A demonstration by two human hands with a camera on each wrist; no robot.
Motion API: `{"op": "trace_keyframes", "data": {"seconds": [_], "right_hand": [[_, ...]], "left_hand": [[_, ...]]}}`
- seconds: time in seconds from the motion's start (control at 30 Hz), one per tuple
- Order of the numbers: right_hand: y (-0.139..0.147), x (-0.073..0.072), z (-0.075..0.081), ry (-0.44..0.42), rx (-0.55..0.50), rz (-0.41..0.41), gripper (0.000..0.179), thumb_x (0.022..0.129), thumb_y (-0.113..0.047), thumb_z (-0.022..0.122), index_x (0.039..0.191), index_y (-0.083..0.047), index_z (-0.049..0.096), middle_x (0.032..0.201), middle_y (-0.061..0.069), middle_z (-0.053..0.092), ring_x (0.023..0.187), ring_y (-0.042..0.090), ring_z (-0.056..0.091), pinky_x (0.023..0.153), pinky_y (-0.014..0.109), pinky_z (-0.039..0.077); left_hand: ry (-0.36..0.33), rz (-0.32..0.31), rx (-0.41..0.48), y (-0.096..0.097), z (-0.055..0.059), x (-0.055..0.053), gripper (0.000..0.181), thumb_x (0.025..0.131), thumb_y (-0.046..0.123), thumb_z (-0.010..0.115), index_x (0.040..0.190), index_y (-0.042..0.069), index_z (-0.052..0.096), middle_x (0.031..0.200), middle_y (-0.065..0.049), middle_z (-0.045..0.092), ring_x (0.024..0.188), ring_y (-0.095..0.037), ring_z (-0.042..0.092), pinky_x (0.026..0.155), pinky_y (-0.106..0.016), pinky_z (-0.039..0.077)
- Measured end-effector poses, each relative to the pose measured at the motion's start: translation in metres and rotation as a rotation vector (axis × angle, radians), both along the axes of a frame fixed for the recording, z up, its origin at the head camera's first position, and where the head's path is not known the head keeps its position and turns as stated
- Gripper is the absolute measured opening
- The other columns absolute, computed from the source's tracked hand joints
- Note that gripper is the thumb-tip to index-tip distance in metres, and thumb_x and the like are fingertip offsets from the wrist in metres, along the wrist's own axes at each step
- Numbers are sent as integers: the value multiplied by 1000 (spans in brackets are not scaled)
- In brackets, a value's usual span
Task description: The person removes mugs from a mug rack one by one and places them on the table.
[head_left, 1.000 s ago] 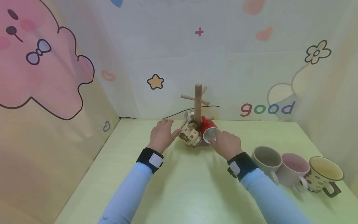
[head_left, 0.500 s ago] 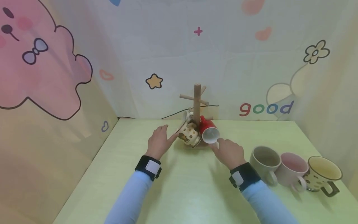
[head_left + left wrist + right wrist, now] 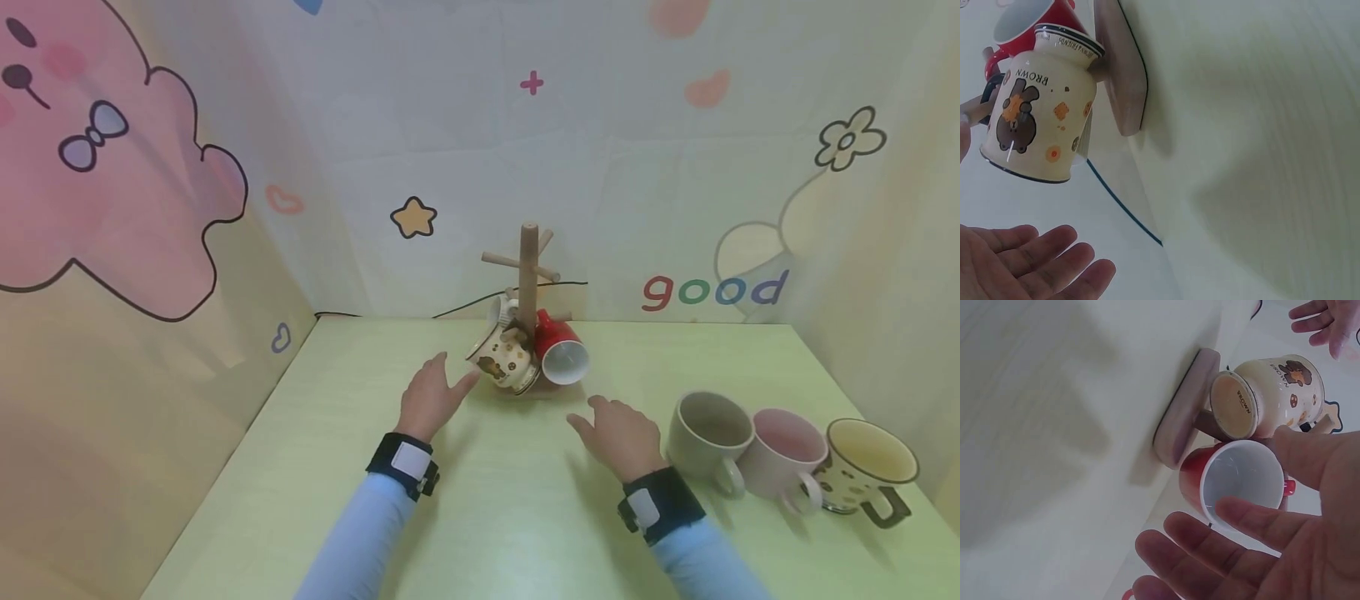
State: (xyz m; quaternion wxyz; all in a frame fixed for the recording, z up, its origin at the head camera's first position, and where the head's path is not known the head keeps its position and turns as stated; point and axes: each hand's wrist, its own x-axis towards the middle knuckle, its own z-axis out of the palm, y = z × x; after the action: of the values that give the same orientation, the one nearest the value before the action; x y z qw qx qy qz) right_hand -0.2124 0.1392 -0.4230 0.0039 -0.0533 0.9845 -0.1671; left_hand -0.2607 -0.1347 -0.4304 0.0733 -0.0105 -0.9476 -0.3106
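Observation:
A wooden mug tree [image 3: 528, 279] stands at the back, with mugs on its lower pegs. A cream bear-print mug [image 3: 504, 360] hangs tilted at its front left, and a red mug [image 3: 557, 336] with a white inside hangs at the right, mouth toward me. Behind them a white mug [image 3: 498, 312] shows in part. My left hand [image 3: 431, 402] is held left of the bear mug, thumb toward it, holding nothing; its fingers [image 3: 1054, 262] are loosely extended in the left wrist view. My right hand [image 3: 624, 437] hovers empty, nearer to me than the red mug, fingers spread.
Right of my right hand, a grey mug [image 3: 711, 437], a pink mug [image 3: 786, 457] and a cream mug with a dark handle [image 3: 870, 467] stand upright in a row on the pale table [image 3: 495, 517]. The tree's upper pegs [image 3: 501, 261] stick out bare. A printed curtain [image 3: 600, 167] encloses the back.
My right hand has let go of the red mug and drawn back toward me and slightly right. The red mug stays hanging on the tree. My left hand has dropped back a little from the bear mug.

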Motion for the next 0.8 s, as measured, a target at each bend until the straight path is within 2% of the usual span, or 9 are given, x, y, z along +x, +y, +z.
{"op": "trace_keyframes", "data": {"seconds": [0.13, 0.3, 0.53, 0.8], "right_hand": [[0, 2, -6, -33, -5, -10, 54, 97, -42, 58, 126, 4, 60, 115, 27, 65, 104, 43, 63, 79, 58, 53], [0, 6, -10, -17, -10, -6, 53, 97, -42, 58, 124, 4, 61, 113, 26, 66, 103, 43, 63, 77, 57, 53], [-1, 9, -14, -27, -4, -14, 53, 96, -41, 59, 125, 4, 61, 112, 25, 66, 101, 43, 64, 75, 57, 53], [-2, 11, -18, -32, 2, -17, 53, 96, -40, 60, 125, 4, 61, 111, 25, 67, 101, 43, 64, 74, 56, 53]], "left_hand": [[-23, -7, 55, 4, -6, 0, 81, 95, 56, 58, 145, -5, 42, 138, -25, 54, 125, -39, 53, 99, -53, 46], [-74, -4, 135, 8, -14, -5, 81, 95, 57, 56, 146, -5, 41, 137, -24, 54, 126, -39, 53, 102, -52, 44], [-100, -21, 208, 13, -31, -13, 87, 94, 63, 53, 145, -6, 41, 137, -26, 54, 126, -40, 52, 102, -52, 43], [-190, 15, 317, 24, -36, -22, 96, 88, 70, 55, 148, -4, 38, 139, -25, 53, 127, -40, 51, 102, -51, 44]]}}
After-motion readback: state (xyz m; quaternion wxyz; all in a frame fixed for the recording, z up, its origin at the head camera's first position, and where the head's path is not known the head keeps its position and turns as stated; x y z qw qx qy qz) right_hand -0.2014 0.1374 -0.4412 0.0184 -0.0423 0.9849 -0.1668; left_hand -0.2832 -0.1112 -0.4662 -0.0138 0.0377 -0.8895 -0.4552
